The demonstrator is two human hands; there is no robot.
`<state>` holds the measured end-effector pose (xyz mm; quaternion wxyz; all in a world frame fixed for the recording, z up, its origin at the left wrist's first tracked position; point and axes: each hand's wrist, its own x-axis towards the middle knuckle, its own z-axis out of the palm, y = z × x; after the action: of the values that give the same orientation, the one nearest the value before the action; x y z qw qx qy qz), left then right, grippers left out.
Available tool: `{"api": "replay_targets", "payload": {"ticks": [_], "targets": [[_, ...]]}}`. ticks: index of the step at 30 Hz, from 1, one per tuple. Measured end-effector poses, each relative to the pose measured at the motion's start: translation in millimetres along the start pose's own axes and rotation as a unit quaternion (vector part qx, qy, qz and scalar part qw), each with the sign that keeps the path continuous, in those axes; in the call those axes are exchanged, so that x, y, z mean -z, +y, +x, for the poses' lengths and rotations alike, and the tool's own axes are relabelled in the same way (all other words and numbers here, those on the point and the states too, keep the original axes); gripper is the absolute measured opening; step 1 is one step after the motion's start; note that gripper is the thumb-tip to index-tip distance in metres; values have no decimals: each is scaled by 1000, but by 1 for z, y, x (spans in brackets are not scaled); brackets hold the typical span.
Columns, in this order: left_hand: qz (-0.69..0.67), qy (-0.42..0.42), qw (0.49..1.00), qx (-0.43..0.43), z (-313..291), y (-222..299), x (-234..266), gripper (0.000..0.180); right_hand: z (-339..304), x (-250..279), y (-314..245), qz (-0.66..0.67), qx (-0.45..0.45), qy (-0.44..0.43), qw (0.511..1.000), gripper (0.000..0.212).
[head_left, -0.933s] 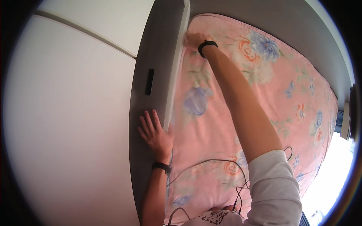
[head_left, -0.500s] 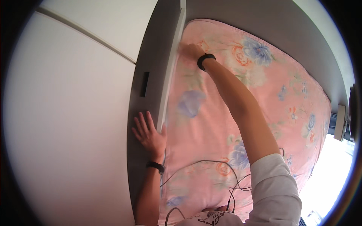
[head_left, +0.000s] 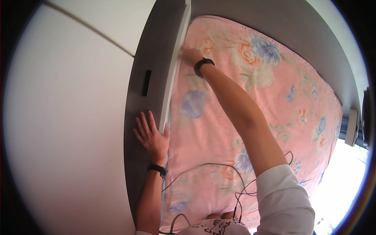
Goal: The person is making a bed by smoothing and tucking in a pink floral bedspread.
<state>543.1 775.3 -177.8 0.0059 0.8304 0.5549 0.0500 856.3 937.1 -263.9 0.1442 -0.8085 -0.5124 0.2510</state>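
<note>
A pink floral bed sheet [head_left: 219,129] is spread over the mattress area, printed with blue and orange flowers. My left hand [head_left: 154,137] lies flat on the dark grey side panel [head_left: 143,111], fingers spread and nothing in them. At the far left corner of the sheet, my right hand [head_left: 192,57] is pressed where the sheet meets the panel's pale edge [head_left: 175,70]. Its fingertips are blurred and partly hidden along that seam, so whether they grip the cloth does not show. Each wrist wears a black band.
White smooth panels [head_left: 66,117] fill the left side. A dark slot [head_left: 146,83] is cut into the grey panel. Thin dark cables [head_left: 219,164] loop across the near part of the sheet. A grey board [head_left: 274,19] borders the far side, and bright light comes from the right.
My right hand has moved a little left, in against the panel's edge. My left hand stays flat on the panel, while the whole view has shifted slightly.
</note>
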Motion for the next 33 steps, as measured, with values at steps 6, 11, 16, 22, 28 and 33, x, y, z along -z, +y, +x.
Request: {"api": "replay_targets", "payload": {"ticks": [6, 11, 16, 22, 28, 33], "targets": [[2, -6, 1000, -6, 2, 1, 2, 77, -22, -18, 1, -100, 34, 115, 988, 36], [-13, 6, 1000, -4, 2, 4, -3, 77, -19, -15, -2, -77, -21, 61, 995, 33], [-4, -8, 1000, -1, -2, 3, -4, 77, -40, -32, 17, -84, 96, 111, 986, 32], [-6, -3, 1000, -5, 1, 0, -1, 77, -43, -22, -5, -98, 28, 118, 988, 33], [-26, 4, 1000, -9, 0, 10, -5, 77, -33, -36, -21, -403, -45, 67, 912, 30], [-13, 8, 1000, -8, -1, 5, -4, 78, -47, -35, -21, -239, -77, 7, 968, 30]]}}
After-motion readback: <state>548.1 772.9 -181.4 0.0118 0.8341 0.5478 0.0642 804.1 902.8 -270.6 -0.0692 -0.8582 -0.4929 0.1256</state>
